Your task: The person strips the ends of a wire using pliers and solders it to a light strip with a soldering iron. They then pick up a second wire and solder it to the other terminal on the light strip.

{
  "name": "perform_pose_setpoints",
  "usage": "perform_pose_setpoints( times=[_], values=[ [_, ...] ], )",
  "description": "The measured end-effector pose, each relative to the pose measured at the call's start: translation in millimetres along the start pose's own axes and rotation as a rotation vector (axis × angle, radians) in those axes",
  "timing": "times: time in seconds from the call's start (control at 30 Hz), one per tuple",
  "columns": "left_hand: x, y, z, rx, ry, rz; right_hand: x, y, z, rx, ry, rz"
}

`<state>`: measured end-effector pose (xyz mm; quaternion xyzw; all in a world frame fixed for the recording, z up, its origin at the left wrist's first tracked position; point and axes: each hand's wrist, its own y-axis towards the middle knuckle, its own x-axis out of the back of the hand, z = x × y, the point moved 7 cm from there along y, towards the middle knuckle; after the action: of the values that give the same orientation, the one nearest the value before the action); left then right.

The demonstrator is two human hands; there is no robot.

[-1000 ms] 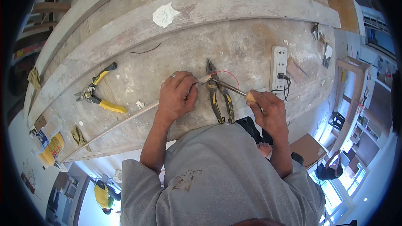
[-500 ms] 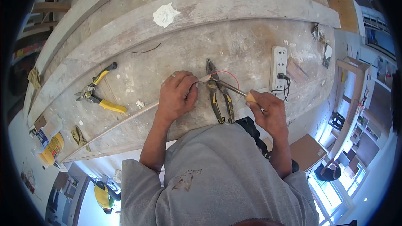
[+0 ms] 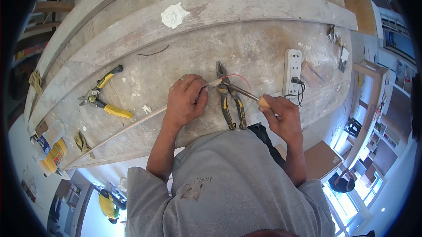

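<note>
My right hand [image 3: 283, 116] is closed around the tan handle of a soldering iron [image 3: 246, 94], whose metal shaft points left. Its tip meets the end of a long thin strip [image 3: 132, 125] above the pliers. With fingers pinched, my left hand [image 3: 188, 98] holds that strip near its end; a small silvery piece shows at the fingertips. From the strip's end a red wire [image 3: 241, 77] curves right. Combination pliers [image 3: 225, 94] with black and yellow handles lie beneath the work, jaws pointing away. Yellow-handled cutters [image 3: 105, 94] rest further left.
A white power strip [image 3: 292, 72] with a black plug and cord lies on the worktable [image 3: 198, 48] at right. Long wooden boards [image 3: 246, 6] cross the far side. Bottles [image 3: 55, 153] stand at the left edge. Two people [image 3: 107, 204] appear in the background.
My hands, the soldering iron and the strip stay almost exactly where they were. In the background, a person at the right has shifted slightly.
</note>
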<state>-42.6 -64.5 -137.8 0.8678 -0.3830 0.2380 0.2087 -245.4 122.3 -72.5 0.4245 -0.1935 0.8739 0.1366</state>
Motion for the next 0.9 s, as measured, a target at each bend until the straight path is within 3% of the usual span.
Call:
perform_pose_setpoints(
  times=[0.13, 0.9],
  values=[
    [3, -2, 2, 0.024, -0.034, -0.051, 4, -2, -4, -0.082, -0.006, 0.03],
    [8, -3, -2, 0.025, -0.075, -0.069, 6, 1, 8, 0.063, -0.083, -0.018]
  ],
)
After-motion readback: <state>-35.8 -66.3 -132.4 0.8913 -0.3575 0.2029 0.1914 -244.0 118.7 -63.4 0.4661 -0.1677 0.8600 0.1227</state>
